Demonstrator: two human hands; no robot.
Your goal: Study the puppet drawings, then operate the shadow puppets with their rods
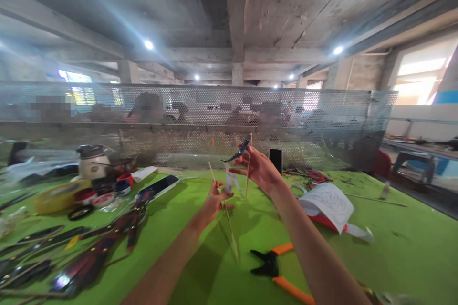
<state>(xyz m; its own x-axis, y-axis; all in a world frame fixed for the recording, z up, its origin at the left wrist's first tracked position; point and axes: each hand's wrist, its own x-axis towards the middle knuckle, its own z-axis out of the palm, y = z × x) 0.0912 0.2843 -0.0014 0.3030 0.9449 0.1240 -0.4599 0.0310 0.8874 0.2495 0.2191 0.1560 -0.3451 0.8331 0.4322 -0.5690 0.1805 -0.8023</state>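
Note:
My left hand (214,199) is closed on a long thin stick (228,221) that slants down toward the green table. Higher and to the right, my right hand (261,169) pinches a dark, curved, serrated piece (236,153) whose thin tip points left. Another thin stick (248,178) stands upright at the fingers of my right hand. Between the hands hangs a whitish strip (231,182), blurred, and I cannot tell which hand holds it. Below the hands, pliers with black jaws and orange handles (268,263) lie on the table.
Dark pieces with sticks (103,248) cover the left side of the green table (404,257). Behind them are a phone (162,186), small pots (85,195), yellow tape (59,198) and a kettle (92,162). White paper (331,205) lies right. A perforated metal screen (200,145) stands behind.

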